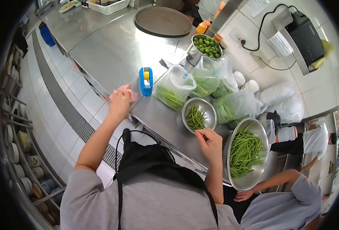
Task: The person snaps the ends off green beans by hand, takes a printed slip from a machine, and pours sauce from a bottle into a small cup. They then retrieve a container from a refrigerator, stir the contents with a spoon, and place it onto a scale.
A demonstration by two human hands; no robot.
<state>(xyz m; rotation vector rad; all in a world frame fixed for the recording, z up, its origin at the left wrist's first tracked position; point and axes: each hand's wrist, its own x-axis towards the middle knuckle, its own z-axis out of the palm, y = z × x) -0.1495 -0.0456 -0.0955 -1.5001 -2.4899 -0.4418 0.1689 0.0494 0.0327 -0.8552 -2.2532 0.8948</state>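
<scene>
My left hand [119, 104] is closed around a crumpled pink cloth [128, 93] by the front edge of the steel counter, and it is slightly blurred. A blue tape dispenser [145, 87] with yellow tape stands just right of it. My right hand [211, 143] has its fingers drawn together at the near rim of a small metal bowl [212, 119]. Whether they grip the rim or something small cannot be made out. Cut green beans [195, 118] lie in that bowl. Right of this hand, a large metal colander [259, 168] holds long green beans [246, 151].
Clear plastic bags of green vegetables [173, 92] line the counter [96, 50] behind the bowl. Farther back are a pot of small green limes [207, 48] and a round dark tray [163, 21]. A co-worker's hand [245, 195] is below the colander; other people stand beyond.
</scene>
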